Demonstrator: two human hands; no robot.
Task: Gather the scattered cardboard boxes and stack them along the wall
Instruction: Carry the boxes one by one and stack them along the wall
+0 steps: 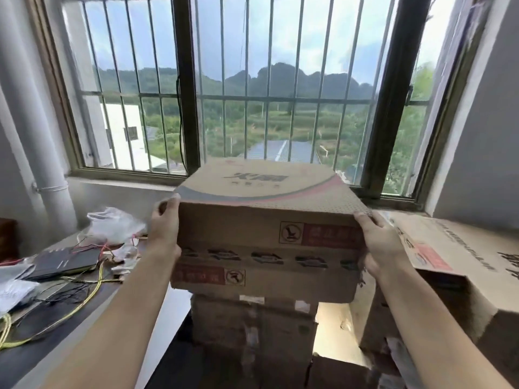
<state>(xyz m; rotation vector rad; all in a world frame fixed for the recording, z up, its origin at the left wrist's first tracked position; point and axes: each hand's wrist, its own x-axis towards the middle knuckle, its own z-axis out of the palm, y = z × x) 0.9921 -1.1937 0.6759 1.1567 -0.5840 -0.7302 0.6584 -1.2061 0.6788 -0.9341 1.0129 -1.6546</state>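
Note:
A printed cardboard box (264, 209) with red warning labels is at the top of a stack below the barred window. My left hand (165, 228) grips its left side, thumb over the top edge. My right hand (382, 242) grips its right side near the top corner. Directly under it lies a second labelled box (261, 282), and beneath that a taped brown box (252, 324). Whether the top box rests on the one below or hangs just above it, I cannot tell.
Another large cardboard box (460, 265) stands at the right against the wall. On the left a dark table (42, 327) carries tangled wires, a black device (61, 262) and a clear plastic bag (112, 224). A white pipe (47, 175) runs down the left wall.

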